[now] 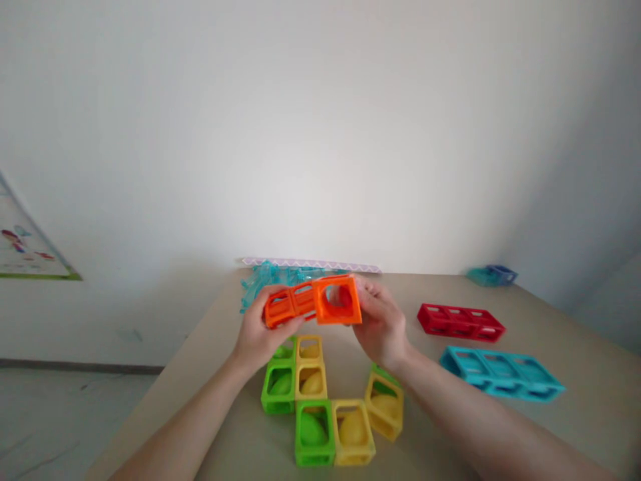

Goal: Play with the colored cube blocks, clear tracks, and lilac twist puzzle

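Note:
A joined row of orange open-frame blocks [304,302] is held up above the table between my two hands. My left hand [260,332] is closed around its left end, thumb along the lower side. My right hand [378,321] grips the nearest orange block at the right end, its fingertips partly hidden behind it. Below lie green cube blocks [314,434] and yellow cube blocks [353,433], with rounded pieces of like colour inside them. Another yellow block [385,406], tilted, sits beside my right forearm with a green one behind it.
To the right lie a red three-cube row [461,322] and a light-blue row [502,373]. A dark blue block [501,274] stands at the far right corner. Clear turquoise pieces [265,277] and a purple patterned strip [310,263] lie along the wall behind the table [215,401].

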`<action>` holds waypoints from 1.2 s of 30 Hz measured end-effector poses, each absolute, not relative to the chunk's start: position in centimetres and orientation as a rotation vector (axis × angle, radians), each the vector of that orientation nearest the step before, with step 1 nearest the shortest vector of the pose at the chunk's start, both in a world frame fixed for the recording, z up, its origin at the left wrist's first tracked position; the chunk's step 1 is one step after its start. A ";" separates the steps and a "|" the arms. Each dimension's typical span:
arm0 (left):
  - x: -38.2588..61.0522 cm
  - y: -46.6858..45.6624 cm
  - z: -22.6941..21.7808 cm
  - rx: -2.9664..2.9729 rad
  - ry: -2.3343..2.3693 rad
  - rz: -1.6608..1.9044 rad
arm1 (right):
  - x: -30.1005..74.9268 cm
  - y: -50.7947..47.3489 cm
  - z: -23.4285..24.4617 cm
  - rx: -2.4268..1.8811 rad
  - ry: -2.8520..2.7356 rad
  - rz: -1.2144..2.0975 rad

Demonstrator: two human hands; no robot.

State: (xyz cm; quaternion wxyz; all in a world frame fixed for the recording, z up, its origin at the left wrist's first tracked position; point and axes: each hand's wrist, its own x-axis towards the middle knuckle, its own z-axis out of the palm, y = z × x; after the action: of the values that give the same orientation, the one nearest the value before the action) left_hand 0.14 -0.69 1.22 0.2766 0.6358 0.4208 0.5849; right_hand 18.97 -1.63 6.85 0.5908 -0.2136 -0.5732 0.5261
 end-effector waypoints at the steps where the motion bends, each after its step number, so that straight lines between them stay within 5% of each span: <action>1: -0.1 -0.5 1.3 1.661 1.152 1.628 | 19.3 -0.6 6.6 -0.529 -1.282 1.202; 17: -1.1 -0.7 1.4 1.642 1.085 1.681 | 18.8 0.4 2.3 -0.702 -1.874 0.735; 36: -1.2 -0.5 1.1 2.078 0.962 1.551 | 19.0 0.7 2.0 -0.606 -1.783 0.664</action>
State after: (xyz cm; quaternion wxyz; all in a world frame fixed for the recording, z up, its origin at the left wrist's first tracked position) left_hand -1.22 -0.51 1.12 0.1867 0.7381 0.3418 0.5509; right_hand 18.97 0.73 2.03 0.5417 -0.2552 -0.7506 0.2794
